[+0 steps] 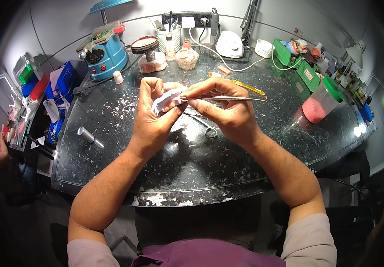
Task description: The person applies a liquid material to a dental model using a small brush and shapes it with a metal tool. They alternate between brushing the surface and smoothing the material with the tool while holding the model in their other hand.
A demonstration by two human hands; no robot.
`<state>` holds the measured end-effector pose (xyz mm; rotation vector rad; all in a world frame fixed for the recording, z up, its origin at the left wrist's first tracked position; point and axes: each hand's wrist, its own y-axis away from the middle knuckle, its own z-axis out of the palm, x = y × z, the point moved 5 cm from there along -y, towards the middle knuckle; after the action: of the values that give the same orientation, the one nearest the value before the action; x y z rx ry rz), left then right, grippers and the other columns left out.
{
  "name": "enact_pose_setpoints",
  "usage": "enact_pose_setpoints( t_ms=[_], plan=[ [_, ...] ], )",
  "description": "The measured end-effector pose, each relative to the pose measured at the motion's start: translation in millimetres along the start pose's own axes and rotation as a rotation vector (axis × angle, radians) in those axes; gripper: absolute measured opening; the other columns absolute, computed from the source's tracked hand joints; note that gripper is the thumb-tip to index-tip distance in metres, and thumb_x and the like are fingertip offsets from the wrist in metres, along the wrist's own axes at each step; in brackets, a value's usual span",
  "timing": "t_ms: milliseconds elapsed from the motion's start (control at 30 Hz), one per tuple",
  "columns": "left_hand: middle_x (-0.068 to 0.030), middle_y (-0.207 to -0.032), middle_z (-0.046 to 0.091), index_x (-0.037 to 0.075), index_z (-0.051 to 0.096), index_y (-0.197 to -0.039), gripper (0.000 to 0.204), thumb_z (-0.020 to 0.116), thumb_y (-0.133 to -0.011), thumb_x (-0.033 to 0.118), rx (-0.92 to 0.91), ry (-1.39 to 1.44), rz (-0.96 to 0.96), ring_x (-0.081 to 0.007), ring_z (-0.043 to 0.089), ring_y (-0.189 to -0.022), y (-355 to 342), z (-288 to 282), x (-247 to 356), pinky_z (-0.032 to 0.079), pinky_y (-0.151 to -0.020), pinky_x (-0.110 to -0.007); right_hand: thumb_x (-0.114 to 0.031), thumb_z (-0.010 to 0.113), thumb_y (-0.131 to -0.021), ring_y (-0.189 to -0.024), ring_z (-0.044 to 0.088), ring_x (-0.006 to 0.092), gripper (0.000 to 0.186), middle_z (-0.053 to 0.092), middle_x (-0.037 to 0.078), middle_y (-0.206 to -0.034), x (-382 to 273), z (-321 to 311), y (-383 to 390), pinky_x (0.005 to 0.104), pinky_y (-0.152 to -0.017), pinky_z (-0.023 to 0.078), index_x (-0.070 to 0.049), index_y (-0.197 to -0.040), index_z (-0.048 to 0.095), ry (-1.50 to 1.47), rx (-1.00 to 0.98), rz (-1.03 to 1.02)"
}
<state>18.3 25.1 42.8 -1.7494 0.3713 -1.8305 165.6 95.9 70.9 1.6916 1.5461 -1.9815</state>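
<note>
My left hand grips a small white plaster cast above the middle of a dark glass-topped bench. My right hand holds a thin metal hand instrument, its tip touching the cast and its handle pointing right. Both hands meet over the bench, fingers closed around what they hold. Most of the cast is hidden by my fingers.
Metal scissors lie under my hands. A silver cylinder lies at left. A blue machine stands back left, a clear jar of pink powder with a green lid at right. Green boxes sit back right. White scraps speckle the bench.
</note>
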Motion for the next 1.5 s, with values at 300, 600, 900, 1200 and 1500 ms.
enact_pose_setpoints(
  t_ms=[300, 600, 900, 1200, 1500],
  plan=[
    [-0.0097, -0.113, 0.058, 0.012, 0.033, -0.109, 0.042, 0.062, -0.09, -0.01, -0.012, -0.058, 0.035, -0.0096, 0.056, -0.1, 0.5, 0.4, 3.0, 0.047, -0.084, -0.022, -0.004, 0.071, -0.091, -0.094, 0.067, 0.0107, 0.015, 0.073, 0.007, -0.099, -0.8, 1.4, -0.8, 0.0257, -0.085, 0.054, 0.002, -0.104, 0.071, -0.03, -0.031, 0.053],
    [-0.0103, -0.112, 0.058, 0.011, 0.033, -0.108, 0.04, 0.06, -0.089, -0.011, -0.004, -0.109, 0.044, -0.0114, 0.056, -0.102, 0.8, -0.1, 0.7, 0.046, -0.085, -0.024, -0.004, 0.071, -0.091, -0.093, 0.067, 0.0098, 0.014, 0.074, 0.007, -0.098, 2.8, 2.5, -0.6, 0.0248, -0.084, 0.054, 0.002, -0.103, 0.073, -0.069, -0.043, 0.094],
    [-0.0105, -0.113, 0.057, 0.011, 0.032, -0.108, 0.04, 0.058, -0.089, -0.012, 0.004, -0.091, 0.039, -0.0115, 0.056, -0.102, 2.3, -0.6, -1.5, 0.046, -0.086, -0.024, -0.005, 0.073, -0.09, -0.095, 0.067, 0.0114, 0.016, 0.074, 0.008, -0.099, 3.7, 4.9, -0.5, 0.0264, -0.087, 0.054, 0.002, -0.104, 0.073, -0.116, -0.039, 0.096],
    [-0.0107, -0.114, 0.054, 0.011, 0.032, -0.109, 0.039, 0.062, -0.091, -0.006, -0.005, -0.081, 0.019, -0.0122, 0.054, -0.105, 3.2, 1.6, -0.7, 0.044, -0.095, -0.027, -0.003, 0.072, -0.09, -0.097, 0.068, 0.0127, 0.016, 0.074, 0.01, -0.102, 5.6, 4.9, -0.3, 0.0273, -0.09, 0.054, 0.002, -0.104, 0.073, -0.157, -0.044, 0.115],
    [-0.0115, -0.114, 0.054, 0.011, 0.031, -0.108, 0.037, 0.059, -0.091, -0.007, 0.004, -0.087, 0.013, -0.0121, 0.053, -0.105, 4.0, 1.6, -2.0, 0.044, -0.096, -0.028, -0.002, 0.071, -0.09, -0.099, 0.068, 0.0139, 0.016, 0.074, 0.011, -0.103, 4.9, 6.3, -0.3, 0.028, -0.092, 0.054, 0.003, -0.105, 0.073, -0.16, -0.042, 0.101]
  ],
)
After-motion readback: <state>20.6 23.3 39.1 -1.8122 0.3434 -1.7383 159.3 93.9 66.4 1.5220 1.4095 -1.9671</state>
